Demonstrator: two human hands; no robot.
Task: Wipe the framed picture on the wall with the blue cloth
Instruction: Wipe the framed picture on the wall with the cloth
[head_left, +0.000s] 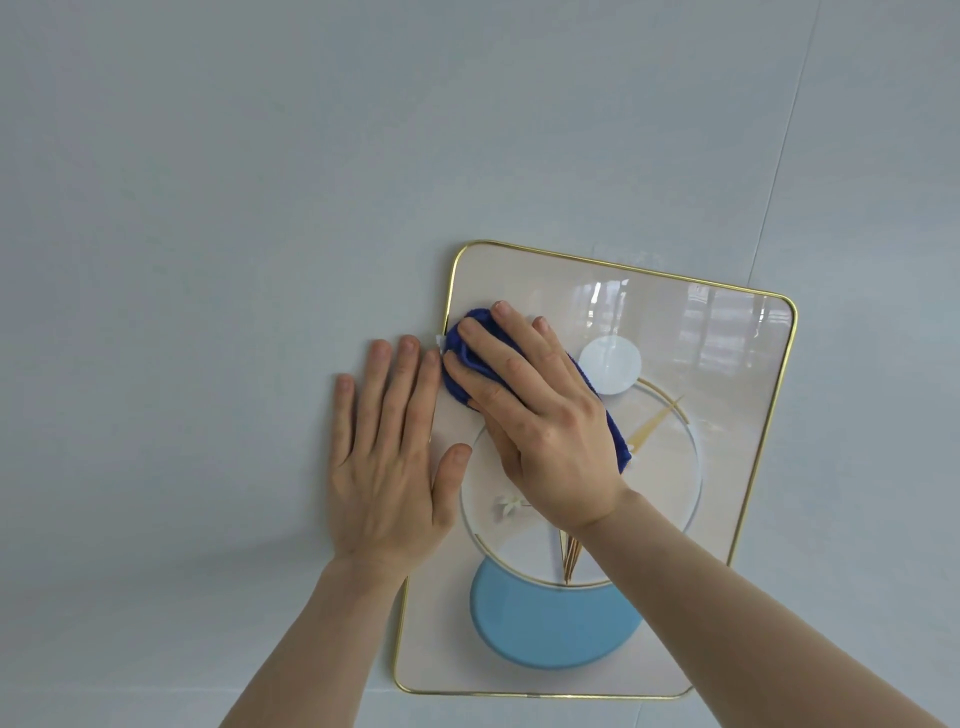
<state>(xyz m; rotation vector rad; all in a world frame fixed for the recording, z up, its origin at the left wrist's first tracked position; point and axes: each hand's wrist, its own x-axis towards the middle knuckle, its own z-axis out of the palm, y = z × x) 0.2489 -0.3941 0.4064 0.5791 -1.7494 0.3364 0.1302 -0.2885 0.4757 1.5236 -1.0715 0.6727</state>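
No brand or writing anywhere that I can read. Pale grey-white wall (260, 182) fills most of the shot. The glossy rounded-corner picture with a thin gold frame (748, 457) hangs tilted at lower right, circles and a light blue disc on it, my arms covering parts. Left hand (389, 467) lies flat and spread, empty, overlapping the frame's left edge. Right hand (540, 421) presses the bunched dark blue cloth (467, 358) against the upper-left glass, cloth mostly hidden.
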